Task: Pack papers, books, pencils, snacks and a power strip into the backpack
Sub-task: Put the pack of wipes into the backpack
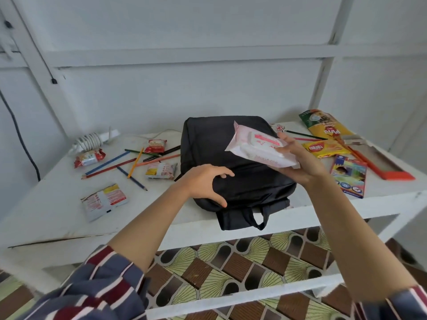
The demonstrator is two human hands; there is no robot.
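My right hand [300, 162] grips a pink wet-wipes pack [261, 146] above the black backpack [208, 144], which lies flat mid-table, seemingly zipped. My left hand [203, 183] hovers spread, empty, at its seven o'clock edge. Next, I judge: unzip it. Coloured pencils [129, 161] lie at nine o'clock.

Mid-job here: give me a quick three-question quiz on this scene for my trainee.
1. True or false: the backpack lies flat on the white table.
2. The right hand holds: A) a pink wipes pack, B) a snack packet, C) a power strip.
3. Fill in: the loose coloured pencils lie to the ___ of the backpack.

Key: 1 true; 2 A, the pink wipes pack held above the backpack; 3 left.
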